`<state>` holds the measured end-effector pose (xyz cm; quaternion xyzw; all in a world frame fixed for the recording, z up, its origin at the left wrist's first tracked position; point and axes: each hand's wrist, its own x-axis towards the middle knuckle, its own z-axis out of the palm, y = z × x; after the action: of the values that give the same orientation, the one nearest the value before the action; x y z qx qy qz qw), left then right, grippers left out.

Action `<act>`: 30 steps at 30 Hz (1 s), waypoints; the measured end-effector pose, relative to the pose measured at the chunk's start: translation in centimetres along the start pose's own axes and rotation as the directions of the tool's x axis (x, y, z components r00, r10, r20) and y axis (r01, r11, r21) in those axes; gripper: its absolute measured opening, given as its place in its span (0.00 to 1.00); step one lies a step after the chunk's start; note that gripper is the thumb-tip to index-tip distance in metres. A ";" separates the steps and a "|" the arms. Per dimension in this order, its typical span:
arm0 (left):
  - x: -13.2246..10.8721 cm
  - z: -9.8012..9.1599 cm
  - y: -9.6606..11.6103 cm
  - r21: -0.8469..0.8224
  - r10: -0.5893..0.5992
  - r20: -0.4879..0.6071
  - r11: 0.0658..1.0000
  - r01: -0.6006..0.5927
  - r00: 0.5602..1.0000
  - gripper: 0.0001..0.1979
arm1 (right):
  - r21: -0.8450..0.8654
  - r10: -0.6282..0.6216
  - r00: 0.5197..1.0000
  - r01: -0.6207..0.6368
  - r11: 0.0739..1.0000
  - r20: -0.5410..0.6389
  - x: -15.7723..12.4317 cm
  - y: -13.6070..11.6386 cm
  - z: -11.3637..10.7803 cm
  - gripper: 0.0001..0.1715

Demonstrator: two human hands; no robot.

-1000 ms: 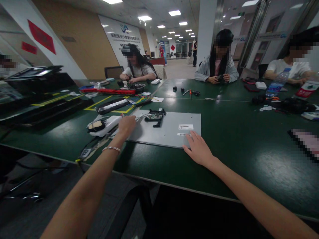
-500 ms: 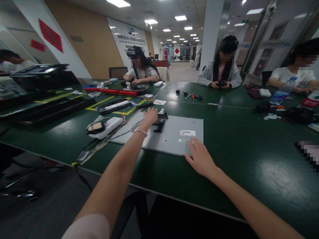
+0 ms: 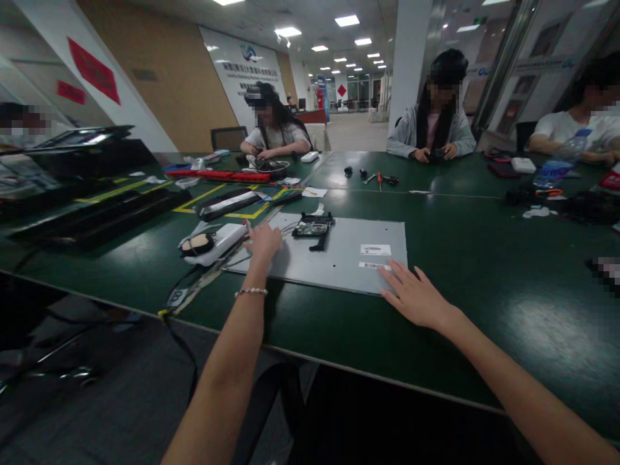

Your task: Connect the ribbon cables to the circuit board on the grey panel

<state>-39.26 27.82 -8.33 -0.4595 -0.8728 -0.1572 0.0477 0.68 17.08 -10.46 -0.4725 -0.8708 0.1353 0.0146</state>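
Observation:
A flat grey metal panel point(image 3: 349, 236) lies on the green table in front of me. A small green circuit board in a black bracket point(image 3: 312, 227) sits on its upper middle. My left hand point(image 3: 264, 243) is over the panel's left end, beside thin grey cables point(image 3: 289, 228) that run from the board. Its fingers look apart and bent downward; their tips are partly hidden, and no held thing shows. At the panel's near right corner, my right hand point(image 3: 415, 294) rests with fingers spread, close to two white labels point(image 3: 375, 250).
Left of the panel are a white device with a black strap point(image 3: 217, 244), a black bar-shaped part point(image 3: 228, 204) and a cable bundle point(image 3: 178, 297). Farther back lie a red-handled screwdriver point(image 3: 380, 181) and a red strip point(image 3: 223, 175). Several people sit around the table.
My left hand has moved left and nearer, off the circuit board to the panel's left end. The right hand stays by the near right corner. The view has shifted slightly.

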 end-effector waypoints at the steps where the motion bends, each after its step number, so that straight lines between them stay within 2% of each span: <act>1: 0.3 0.0 -0.4 0.011 -0.022 -0.014 1.000 0.022 1.000 0.24 | -0.002 0.004 1.000 -0.004 1.000 0.018 -0.2 0.3 -0.1 0.40; 3: 0.8 0.1 -1.1 0.023 -0.045 -0.012 0.999 0.045 0.999 0.24 | 0.006 0.010 0.999 -0.010 1.000 0.042 -0.5 0.8 -0.1 0.41; 7: 1.4 0.5 -1.7 0.049 -0.039 0.080 0.998 0.035 0.996 0.23 | 0.019 -0.006 0.998 0.005 1.000 0.061 -1.5 2.1 -0.1 0.41; 12: 1.8 0.9 -1.4 0.098 0.031 0.031 0.995 -0.034 0.999 0.22 | 0.027 -0.018 0.995 0.015 1.000 0.103 -3.6 3.5 -1.1 0.42; 15: 2.0 1.2 -1.1 0.080 0.063 0.034 0.995 -0.065 0.997 0.21 | 0.132 -0.038 0.985 0.016 0.991 0.166 -4.4 4.4 -2.5 0.43; 18: 2.1 1.6 -0.5 0.015 0.138 0.035 0.990 -0.139 0.990 0.20 | 0.334 -0.040 0.981 -0.026 0.942 0.189 -4.2 5.6 -4.0 0.45; 21: 2.0 1.8 0.1 -0.063 0.186 0.018 0.981 -0.185 0.982 0.19 | 0.557 0.047 0.993 -0.101 0.824 0.111 -3.4 6.9 -4.3 0.47; 24: 1.8 1.5 0.4 -0.115 0.156 -0.008 0.981 -0.156 0.988 0.20 | 0.753 0.203 0.978 -0.166 0.637 0.044 -2.6 8.2 -3.6 0.44; 27: 1.5 0.9 0.5 -0.138 0.142 -0.040 0.980 -0.147 0.989 0.18 | 0.901 0.325 0.946 -0.150 0.408 0.011 -2.4 9.3 -3.0 0.43; 30: 1.2 0.3 0.8 -0.139 0.151 -0.043 0.978 -0.155 0.988 0.16 | 0.960 0.400 0.916 -0.122 0.253 0.011 -2.5 10.5 -3.0 0.43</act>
<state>-39.26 29.29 -8.20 -0.5250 -0.8206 -0.2220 0.0409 11.07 21.14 -9.89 -0.5225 -0.5214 0.5643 0.3698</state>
